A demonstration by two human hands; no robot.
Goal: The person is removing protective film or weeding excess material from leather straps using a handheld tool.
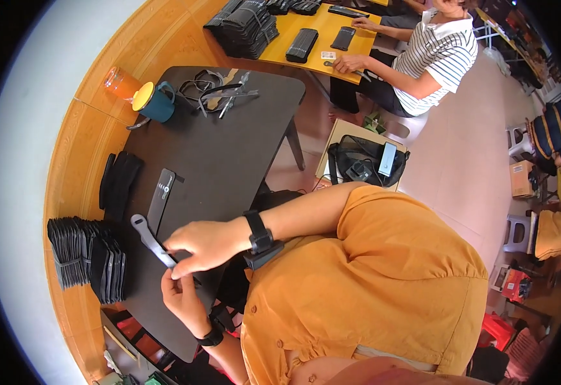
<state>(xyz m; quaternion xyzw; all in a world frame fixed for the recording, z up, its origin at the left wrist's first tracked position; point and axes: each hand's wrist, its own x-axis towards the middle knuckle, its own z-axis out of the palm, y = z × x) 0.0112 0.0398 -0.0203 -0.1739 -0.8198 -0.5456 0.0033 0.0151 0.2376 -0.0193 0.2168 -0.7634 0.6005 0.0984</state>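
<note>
A narrow grey strap [148, 237] with a rounded, slotted end is held in front of me at the left side of the dark table. My right hand [207, 246], upper in the head view, pinches it near its lower end between thumb and fingers. Just below, my left hand [184, 303] has its fingertips closed at that same end, partly hidden by the right thumb. Beside the strap lies a flat dark sleeve [160, 200] with light printing. Each wrist wears a black band.
Stacks of black sleeves [78, 253] and a black pouch [124, 183] lie along the wall side of the table [229, 141]. A blue mug with yellow lid [155, 102], an orange container [119, 83] and loose straps [216, 93] stand farther off. A co-worker [431, 64] sits at a yellow table.
</note>
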